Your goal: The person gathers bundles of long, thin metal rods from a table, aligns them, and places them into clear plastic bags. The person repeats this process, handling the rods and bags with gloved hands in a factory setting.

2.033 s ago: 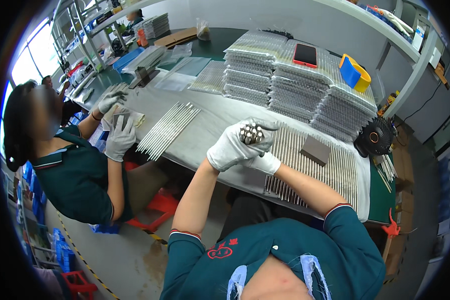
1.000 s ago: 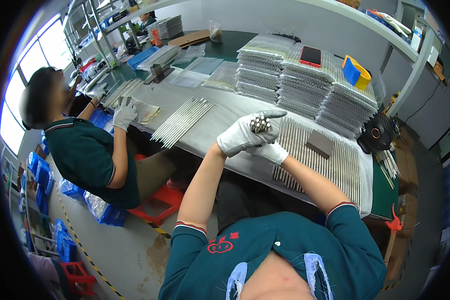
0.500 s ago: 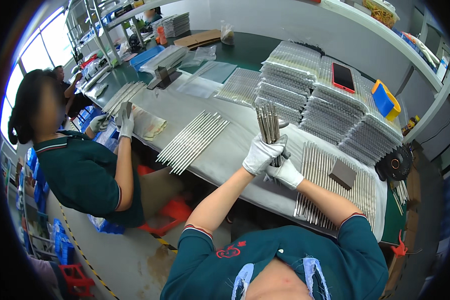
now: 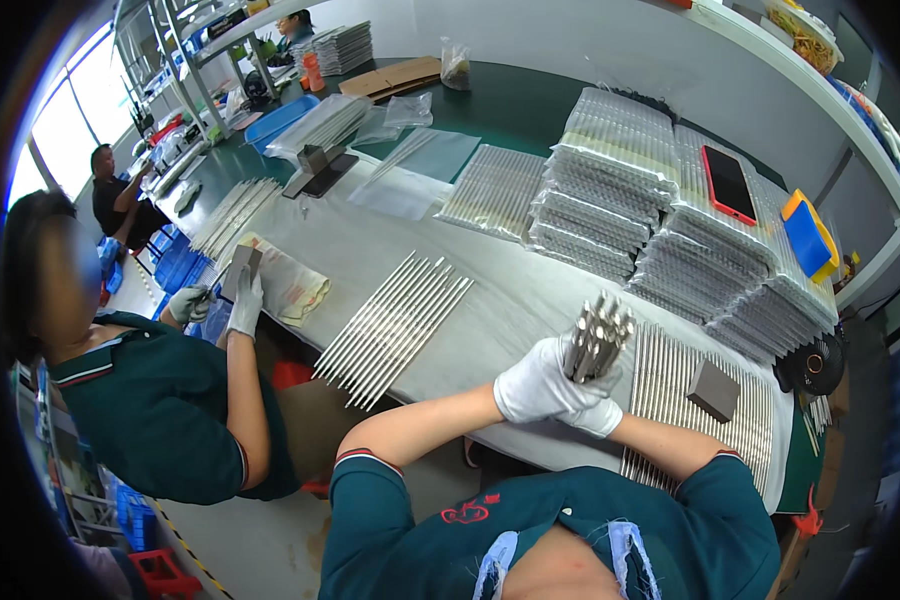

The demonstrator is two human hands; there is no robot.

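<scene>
Left hand [image 4: 532, 385] is wrapped round one bundle of metal rods [image 4: 598, 342], right of centre, packed too tight for me to count. The right hand [image 4: 598, 418] is tucked under it, fingers hidden, so can't tell if it's gripping. Right of those: one row of rods [image 4: 654, 405], too many to count, with one dark block [image 4: 713, 391] on top. One loose spread of rods [image 4: 394, 330] sits mid-frame on the surface [image 4: 505, 315]. Upper right, one red-edged phone [image 4: 728, 184].

slvr rods [image 4: 598, 342], wht gloves [image 4: 542, 384]
</scene>
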